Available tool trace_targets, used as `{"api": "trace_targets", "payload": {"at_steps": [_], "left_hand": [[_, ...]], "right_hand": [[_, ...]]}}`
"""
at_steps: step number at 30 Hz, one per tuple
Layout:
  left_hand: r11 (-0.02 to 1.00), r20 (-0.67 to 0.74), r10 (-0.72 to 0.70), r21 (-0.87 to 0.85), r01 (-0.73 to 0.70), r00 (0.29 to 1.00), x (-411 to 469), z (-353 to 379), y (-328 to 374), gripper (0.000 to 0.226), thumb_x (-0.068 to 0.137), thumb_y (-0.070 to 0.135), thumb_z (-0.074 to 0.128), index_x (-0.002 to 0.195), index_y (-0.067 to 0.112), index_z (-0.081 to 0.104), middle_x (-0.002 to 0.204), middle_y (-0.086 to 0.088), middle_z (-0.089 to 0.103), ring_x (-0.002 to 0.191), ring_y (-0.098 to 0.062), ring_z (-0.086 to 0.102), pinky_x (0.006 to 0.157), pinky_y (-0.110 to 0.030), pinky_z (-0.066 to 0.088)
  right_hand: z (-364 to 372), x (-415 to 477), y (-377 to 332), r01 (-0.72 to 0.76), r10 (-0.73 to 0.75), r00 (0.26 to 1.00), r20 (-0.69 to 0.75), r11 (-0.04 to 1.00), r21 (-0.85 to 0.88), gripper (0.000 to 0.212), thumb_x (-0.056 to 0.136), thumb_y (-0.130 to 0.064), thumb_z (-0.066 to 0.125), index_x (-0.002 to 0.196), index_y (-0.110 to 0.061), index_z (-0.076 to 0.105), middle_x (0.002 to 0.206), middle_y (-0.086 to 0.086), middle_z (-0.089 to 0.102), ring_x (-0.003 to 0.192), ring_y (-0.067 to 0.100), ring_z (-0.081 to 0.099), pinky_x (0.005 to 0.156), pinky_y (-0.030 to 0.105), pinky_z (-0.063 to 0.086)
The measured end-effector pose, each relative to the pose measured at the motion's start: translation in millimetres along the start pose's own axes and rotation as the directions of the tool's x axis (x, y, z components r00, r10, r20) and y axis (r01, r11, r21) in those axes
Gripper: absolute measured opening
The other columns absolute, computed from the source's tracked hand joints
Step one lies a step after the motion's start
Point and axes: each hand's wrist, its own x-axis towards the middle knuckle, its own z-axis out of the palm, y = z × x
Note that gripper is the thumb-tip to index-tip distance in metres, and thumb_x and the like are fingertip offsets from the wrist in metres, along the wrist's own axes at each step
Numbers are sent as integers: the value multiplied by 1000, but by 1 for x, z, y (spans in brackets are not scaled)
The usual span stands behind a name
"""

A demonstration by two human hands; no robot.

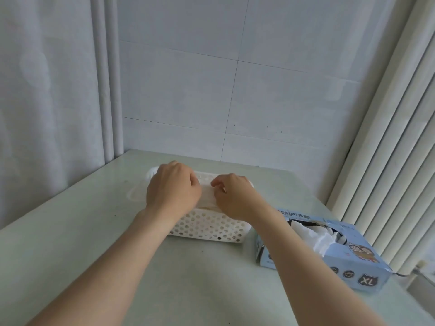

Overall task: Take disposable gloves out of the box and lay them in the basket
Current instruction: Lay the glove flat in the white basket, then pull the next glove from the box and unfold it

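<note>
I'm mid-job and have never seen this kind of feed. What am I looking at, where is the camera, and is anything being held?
There is no machine: the grips are a person's two bare hands. The single picture comes from a camera on their head, looking forward and down. On the pale table stands a white perforated basket. To its right is an open blue glove box with protruding gloves. Both hands are over the basket. The left hand curls down onto the white gloves lying in it, its fingertips hidden. The right hand appears to pinch their edge.
</note>
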Motion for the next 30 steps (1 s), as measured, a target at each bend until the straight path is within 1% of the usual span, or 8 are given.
{"api": "trace_targets", "payload": {"at_steps": [2,5,11,16,19,23,27,30], "left_hand": [[992,-102,120,50,-115,988,-3,5,3,23,92,12,54,84,16,74,93,-1,67,95,-27,59,78,-41,52],[955,-214,295,40,-294,931,-15,11,14,21,87,9,53,93,12,73,96,0,67,97,-26,60,81,-41,52],[789,-153,604,-19,-614,782,-51,34,57,30,85,9,44,102,9,69,113,-4,61,108,-26,56,89,-37,50],[714,-113,665,-196,-672,738,-73,54,91,15,89,5,56,97,6,68,115,-7,63,111,-24,59,93,-33,51],[686,-54,688,-276,-673,724,-85,66,103,20,91,25,67,103,9,70,115,-1,65,108,-17,61,90,-29,53],[670,74,741,-145,-728,668,-95,81,114,51,88,61,67,118,20,67,125,6,61,111,-14,59,91,-27,50],[723,-17,669,-218,-656,743,-100,84,128,16,97,38,66,101,22,67,102,11,60,86,-11,57,72,-28,49],[820,-74,491,-298,-489,868,-96,78,134,28,102,31,64,77,22,53,73,13,52,60,-9,48,53,-33,44]], "right_hand": [[-3,-9,4,15,-9,991,-134,999,45,38,101,-10,43,126,-14,71,122,7,71,113,26,64,98,44,54],[-13,-25,12,15,4,975,-223,996,83,37,94,-6,46,118,-21,69,112,2,65,104,23,60,91,42,54],[-46,-69,51,-100,126,976,-175,984,148,46,83,11,36,103,-20,63,99,-3,60,96,19,59,82,34,53],[-68,-93,92,-188,250,943,-220,945,268,41,87,10,39,87,-17,69,82,4,71,70,19,62,54,20,44],[-74,-101,115,-265,354,910,-214,896,358,39,88,10,43,86,-16,72,86,13,74,76,27,63,62,30,47],[-66,-102,132,-308,422,894,-149,821,481,38,89,9,44,87,-15,73,86,14,72,80,28,63,69,34,49],[-64,-103,135,-229,412,894,-175,757,612,45,81,13,37,89,-13,73,76,4,66,76,20,60,67,33,50],[-68,-107,134,-134,349,918,-187,719,682,40,82,9,42,91,-12,74,74,1,69,73,17,61,61,21,48]]}}
